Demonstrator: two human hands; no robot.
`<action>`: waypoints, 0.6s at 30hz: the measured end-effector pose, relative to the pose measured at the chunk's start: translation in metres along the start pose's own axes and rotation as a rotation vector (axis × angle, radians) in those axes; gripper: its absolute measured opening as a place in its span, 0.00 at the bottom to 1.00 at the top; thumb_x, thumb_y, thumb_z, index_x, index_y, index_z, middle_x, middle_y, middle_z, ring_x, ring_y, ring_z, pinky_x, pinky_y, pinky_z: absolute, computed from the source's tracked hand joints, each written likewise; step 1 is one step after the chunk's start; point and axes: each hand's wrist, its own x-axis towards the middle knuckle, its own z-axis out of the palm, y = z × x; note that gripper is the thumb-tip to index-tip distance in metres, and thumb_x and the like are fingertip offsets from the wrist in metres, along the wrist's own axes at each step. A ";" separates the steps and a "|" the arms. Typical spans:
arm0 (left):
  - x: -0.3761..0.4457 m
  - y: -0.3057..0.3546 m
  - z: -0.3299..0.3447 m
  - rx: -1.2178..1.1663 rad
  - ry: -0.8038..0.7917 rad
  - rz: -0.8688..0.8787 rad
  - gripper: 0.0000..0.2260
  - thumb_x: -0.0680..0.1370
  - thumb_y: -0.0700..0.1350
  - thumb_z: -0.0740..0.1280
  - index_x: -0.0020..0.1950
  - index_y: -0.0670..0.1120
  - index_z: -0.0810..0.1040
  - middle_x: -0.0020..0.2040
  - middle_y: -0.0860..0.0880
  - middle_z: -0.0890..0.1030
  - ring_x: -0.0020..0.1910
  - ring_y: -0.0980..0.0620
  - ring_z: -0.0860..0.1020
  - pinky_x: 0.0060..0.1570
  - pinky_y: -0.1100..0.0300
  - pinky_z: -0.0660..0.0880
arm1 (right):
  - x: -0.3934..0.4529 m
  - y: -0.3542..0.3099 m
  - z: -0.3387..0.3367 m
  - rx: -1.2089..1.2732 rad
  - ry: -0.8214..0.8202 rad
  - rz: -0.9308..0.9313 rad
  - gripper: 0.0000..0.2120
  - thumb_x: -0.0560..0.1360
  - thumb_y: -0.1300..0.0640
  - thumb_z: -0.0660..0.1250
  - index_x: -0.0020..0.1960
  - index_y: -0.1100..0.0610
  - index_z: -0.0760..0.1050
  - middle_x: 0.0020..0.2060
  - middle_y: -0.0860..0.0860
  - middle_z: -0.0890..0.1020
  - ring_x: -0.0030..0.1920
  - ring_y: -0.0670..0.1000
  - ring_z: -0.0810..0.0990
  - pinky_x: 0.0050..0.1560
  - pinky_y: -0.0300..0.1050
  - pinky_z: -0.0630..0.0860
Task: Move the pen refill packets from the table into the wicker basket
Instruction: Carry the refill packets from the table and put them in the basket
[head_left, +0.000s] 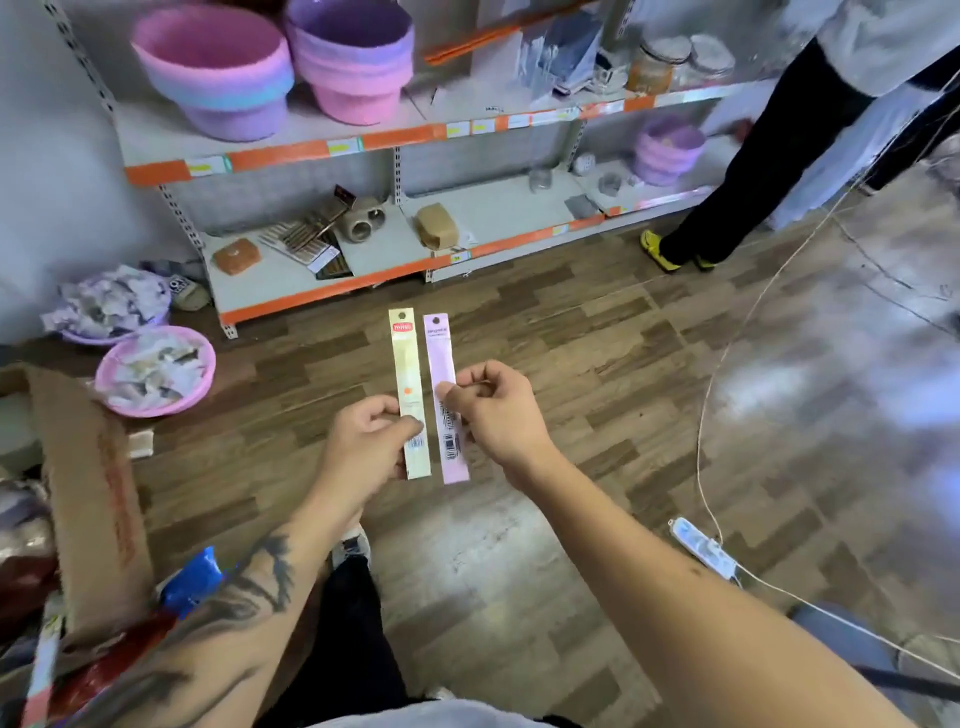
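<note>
Two pen refill packets were up in the air, in front of the person and above the wooden floor (519, 322). The yellow packet (410, 389) was on the left and the pink packet (445, 395) was on the right. They stood almost straight up, side by side, very close, but it was hard to tell if they touched.

The left hand (363, 441) pinched the yellow packet low down, with thumb and fingers clamped on it. The right hand (493, 410) pinched the pink packet near its middle, with its other fingers curled in.

It looked like the carrying step: both packets were already off the table and held. No table and no wicker basket showed, so the next move would likely call for turning to find the basket, then lowering the packets in and letting go.

Each packet was long, thin and flat. Each had a small hanging hole at the top and a bar code near the bottom. The yellow one had a red label near the top. They looked light and bendy.

Farther off stood a shelf (322, 156) with orange edges and pink and purple pots (218, 67). A pink bowl (156, 371) of papers sat on the floor at the left. Another person's legs (753, 171) stood far right. A white power strip (704, 548) lay near right.
</note>
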 end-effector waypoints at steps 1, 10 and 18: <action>0.019 0.009 -0.009 -0.006 -0.006 0.002 0.04 0.80 0.36 0.68 0.47 0.41 0.80 0.41 0.42 0.87 0.33 0.46 0.84 0.29 0.59 0.77 | 0.017 -0.009 0.010 0.004 0.007 0.006 0.07 0.78 0.60 0.74 0.49 0.61 0.76 0.38 0.55 0.83 0.35 0.50 0.81 0.35 0.44 0.77; 0.174 0.138 -0.110 -0.056 0.009 0.102 0.02 0.81 0.39 0.69 0.49 0.43 0.82 0.43 0.45 0.88 0.40 0.42 0.86 0.37 0.55 0.79 | 0.159 -0.139 0.123 0.006 -0.036 -0.095 0.08 0.79 0.59 0.73 0.49 0.62 0.76 0.38 0.57 0.82 0.33 0.51 0.78 0.32 0.43 0.76; 0.282 0.277 -0.166 -0.087 0.072 0.315 0.06 0.80 0.38 0.70 0.47 0.47 0.84 0.42 0.47 0.87 0.41 0.45 0.86 0.47 0.44 0.81 | 0.276 -0.273 0.177 0.014 -0.056 -0.332 0.09 0.77 0.58 0.75 0.48 0.61 0.76 0.35 0.55 0.81 0.33 0.50 0.76 0.34 0.43 0.74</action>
